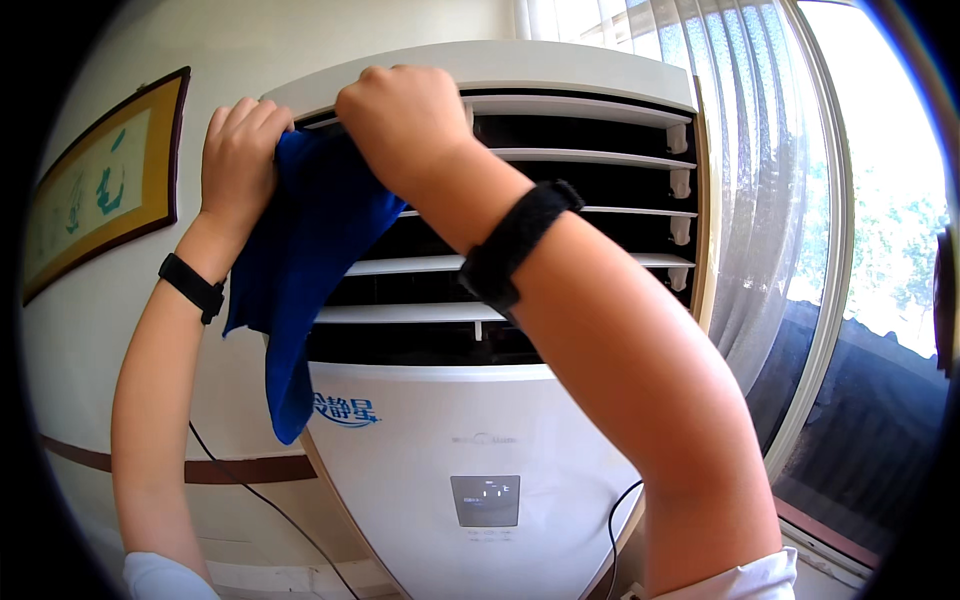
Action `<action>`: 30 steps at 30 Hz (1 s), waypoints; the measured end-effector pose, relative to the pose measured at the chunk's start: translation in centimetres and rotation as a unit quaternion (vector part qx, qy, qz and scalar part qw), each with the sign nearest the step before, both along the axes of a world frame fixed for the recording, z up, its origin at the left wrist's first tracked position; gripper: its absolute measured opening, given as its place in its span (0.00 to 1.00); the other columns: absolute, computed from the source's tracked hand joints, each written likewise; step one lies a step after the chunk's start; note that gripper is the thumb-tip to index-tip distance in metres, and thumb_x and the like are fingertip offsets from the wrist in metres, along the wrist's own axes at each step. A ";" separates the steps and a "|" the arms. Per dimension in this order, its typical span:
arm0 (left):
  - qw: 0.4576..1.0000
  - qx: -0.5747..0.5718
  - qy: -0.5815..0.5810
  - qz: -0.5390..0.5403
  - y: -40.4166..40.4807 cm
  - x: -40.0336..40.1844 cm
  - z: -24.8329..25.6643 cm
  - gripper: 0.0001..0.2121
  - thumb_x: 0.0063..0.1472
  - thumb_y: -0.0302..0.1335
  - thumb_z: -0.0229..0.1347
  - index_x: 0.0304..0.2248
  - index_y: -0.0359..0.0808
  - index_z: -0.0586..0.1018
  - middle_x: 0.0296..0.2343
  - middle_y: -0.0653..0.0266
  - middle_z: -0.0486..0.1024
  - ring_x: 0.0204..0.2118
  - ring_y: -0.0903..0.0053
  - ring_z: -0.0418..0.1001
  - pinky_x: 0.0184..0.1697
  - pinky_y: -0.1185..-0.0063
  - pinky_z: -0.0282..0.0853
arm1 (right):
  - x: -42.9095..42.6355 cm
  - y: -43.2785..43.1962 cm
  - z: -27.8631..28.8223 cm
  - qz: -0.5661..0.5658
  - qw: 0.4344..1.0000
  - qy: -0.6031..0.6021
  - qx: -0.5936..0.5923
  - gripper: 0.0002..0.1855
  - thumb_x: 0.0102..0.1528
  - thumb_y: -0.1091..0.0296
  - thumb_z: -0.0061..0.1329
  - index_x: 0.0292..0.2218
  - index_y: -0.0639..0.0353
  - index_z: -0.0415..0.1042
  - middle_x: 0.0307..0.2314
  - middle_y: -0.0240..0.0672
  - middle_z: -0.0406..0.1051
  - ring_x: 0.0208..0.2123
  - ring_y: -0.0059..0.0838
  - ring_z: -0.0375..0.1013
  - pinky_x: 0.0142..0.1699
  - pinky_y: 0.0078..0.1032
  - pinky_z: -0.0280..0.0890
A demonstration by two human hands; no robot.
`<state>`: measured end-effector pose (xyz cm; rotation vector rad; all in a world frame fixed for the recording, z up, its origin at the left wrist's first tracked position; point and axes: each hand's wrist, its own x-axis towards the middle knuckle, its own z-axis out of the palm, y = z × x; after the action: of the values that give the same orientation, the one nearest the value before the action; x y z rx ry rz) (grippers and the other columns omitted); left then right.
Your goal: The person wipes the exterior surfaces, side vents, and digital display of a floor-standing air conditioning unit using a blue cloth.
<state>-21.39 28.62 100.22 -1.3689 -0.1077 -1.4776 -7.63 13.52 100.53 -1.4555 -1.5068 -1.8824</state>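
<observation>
A white floor-standing air conditioner (420,465) stands before me, its horizontal louvers (420,313) parted over dark gaps. My left hand (241,161) is closed on the upper left part of a blue cloth (300,225) at the unit's upper left side. Curled at the top louver, my right hand (405,124) is by the cloth's upper right part; its fingertips are hidden, and the cloth runs behind it. The rest of the cloth hangs down over the left ends of the louvers. A small display panel (485,501) sits low on the front.
A framed piece of calligraphy (161,180) hangs on the left wall. Right of the unit are a sheer curtain (757,172) and a window frame (832,225). One thin black cable (277,510) runs down at the left, another (613,525) at the right.
</observation>
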 end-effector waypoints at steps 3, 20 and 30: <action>0.999 0.016 0.009 -0.029 -1.8 2.0 0.3 0.06 0.46 0.16 0.50 0.24 0.38 0.72 0.21 0.66 0.68 0.30 0.69 0.68 0.34 0.75 0.60 | 3.4 -2.5 0.0 0.000 0.998 -0.001 0.059 0.04 0.42 0.75 0.52 0.23 0.55 0.77 0.25 0.35 0.75 0.30 0.36 0.77 0.32 0.28 0.71; 0.985 -0.037 0.087 -0.143 -11.9 12.6 0.9 0.09 0.40 0.12 0.50 0.21 0.36 0.69 0.20 0.64 0.68 0.30 0.67 0.67 0.36 0.74 0.61 | 16.6 -17.0 0.7 0.021 0.943 0.278 0.181 0.08 0.38 0.71 0.57 0.26 0.56 0.77 0.25 0.40 0.75 0.30 0.41 0.75 0.38 0.32 0.69; 0.986 0.121 0.070 -0.095 -16.0 16.5 2.1 0.04 0.46 0.19 0.52 0.20 0.39 0.70 0.20 0.67 0.69 0.30 0.72 0.68 0.37 0.77 0.62 | 14.5 -16.0 -1.3 0.009 0.969 0.130 0.210 0.04 0.42 0.72 0.50 0.25 0.58 0.71 0.25 0.40 0.73 0.29 0.43 0.73 0.35 0.36 0.67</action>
<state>-4.87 12.64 102.33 -1.3064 0.2907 -1.4901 6.84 -2.47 99.25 -1.4097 -0.9275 -1.7770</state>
